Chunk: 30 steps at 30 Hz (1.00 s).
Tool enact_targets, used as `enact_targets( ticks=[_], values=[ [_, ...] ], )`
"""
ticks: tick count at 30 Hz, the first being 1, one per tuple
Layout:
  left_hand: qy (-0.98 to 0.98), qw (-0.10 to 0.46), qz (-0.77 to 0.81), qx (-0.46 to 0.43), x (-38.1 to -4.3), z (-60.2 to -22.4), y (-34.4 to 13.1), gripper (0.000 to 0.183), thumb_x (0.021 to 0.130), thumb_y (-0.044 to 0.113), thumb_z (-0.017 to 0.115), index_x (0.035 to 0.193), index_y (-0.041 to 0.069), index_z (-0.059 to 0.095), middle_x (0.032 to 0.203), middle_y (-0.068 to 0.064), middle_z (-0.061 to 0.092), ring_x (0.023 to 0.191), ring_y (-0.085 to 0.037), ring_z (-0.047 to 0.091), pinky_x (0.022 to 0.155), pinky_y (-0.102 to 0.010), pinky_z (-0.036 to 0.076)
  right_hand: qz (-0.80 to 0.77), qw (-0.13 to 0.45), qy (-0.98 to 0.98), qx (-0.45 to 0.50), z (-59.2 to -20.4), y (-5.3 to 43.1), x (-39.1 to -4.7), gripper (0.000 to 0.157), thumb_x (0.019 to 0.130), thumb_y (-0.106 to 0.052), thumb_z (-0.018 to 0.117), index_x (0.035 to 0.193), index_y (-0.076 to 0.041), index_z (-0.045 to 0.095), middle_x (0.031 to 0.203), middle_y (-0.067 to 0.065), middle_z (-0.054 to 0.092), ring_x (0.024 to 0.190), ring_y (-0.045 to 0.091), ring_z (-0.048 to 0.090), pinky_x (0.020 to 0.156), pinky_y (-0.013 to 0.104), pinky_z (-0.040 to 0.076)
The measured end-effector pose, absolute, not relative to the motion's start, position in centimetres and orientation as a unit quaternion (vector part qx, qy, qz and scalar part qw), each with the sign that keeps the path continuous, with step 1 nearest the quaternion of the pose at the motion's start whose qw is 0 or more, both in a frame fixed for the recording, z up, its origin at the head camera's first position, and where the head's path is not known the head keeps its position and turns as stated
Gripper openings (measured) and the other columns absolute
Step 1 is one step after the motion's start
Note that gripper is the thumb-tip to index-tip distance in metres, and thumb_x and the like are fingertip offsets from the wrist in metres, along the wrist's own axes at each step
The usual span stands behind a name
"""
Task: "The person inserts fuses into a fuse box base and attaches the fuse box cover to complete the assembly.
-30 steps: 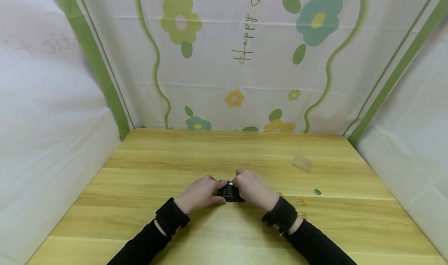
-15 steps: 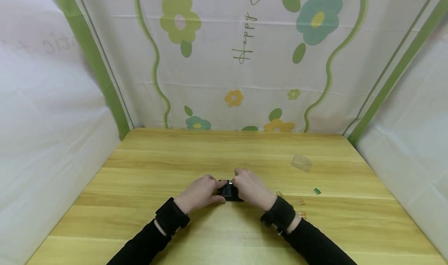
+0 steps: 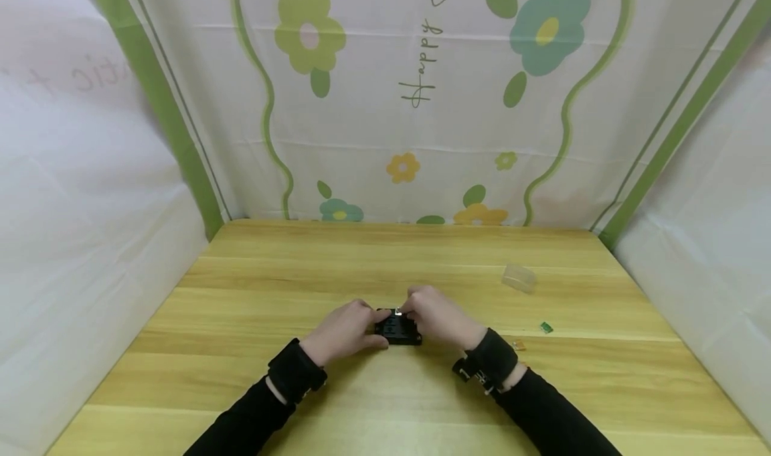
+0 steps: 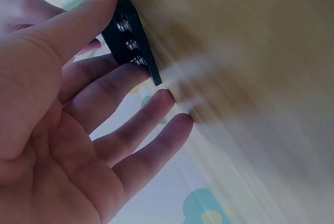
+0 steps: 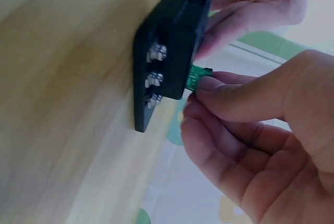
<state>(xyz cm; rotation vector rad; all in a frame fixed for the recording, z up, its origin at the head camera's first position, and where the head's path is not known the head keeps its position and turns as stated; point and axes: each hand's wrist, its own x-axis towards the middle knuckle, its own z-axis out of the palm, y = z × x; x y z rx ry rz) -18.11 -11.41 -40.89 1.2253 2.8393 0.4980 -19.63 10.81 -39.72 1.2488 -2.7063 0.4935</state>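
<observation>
I pinch a translucent green piece (image 5: pixel 193 78) at the top of a black, silver-screwed block (image 5: pixel 175 41), flat on the counter (image 3: pixel 301 262).

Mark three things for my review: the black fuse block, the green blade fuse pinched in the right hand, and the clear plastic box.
Black fuse block (image 5: pixel 176 41): right wrist view, side of its housing.
Green blade fuse (image 5: pixel 195 77): right wrist view, its exposed body.
Clear plastic box (image 3: pixel 519 278): head view, its visible middle.
</observation>
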Motion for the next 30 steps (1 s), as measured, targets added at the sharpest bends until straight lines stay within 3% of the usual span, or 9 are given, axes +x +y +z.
enact_targets(
  ticks=[30],
  values=[
    [0.91, 0.002, 0.146, 0.389, -17.93, -40.58, -11.2, 0.057, 0.085, 0.039, 0.069, 0.132, 0.009, 0.056, 0.082, 0.001, 0.06, 0.062, -0.009, 0.04, 0.06, -0.022, 0.034, 0.112, 0.1, -0.899, 0.411, -39.93, 10.45, -19.2, 0.016, 0.08, 0.005, 0.064, 0.082, -0.009, 0.072, 0.073, -0.003, 0.046, 0.063, 0.006, 0.047, 0.057, 0.016, 0.04]
  ],
)
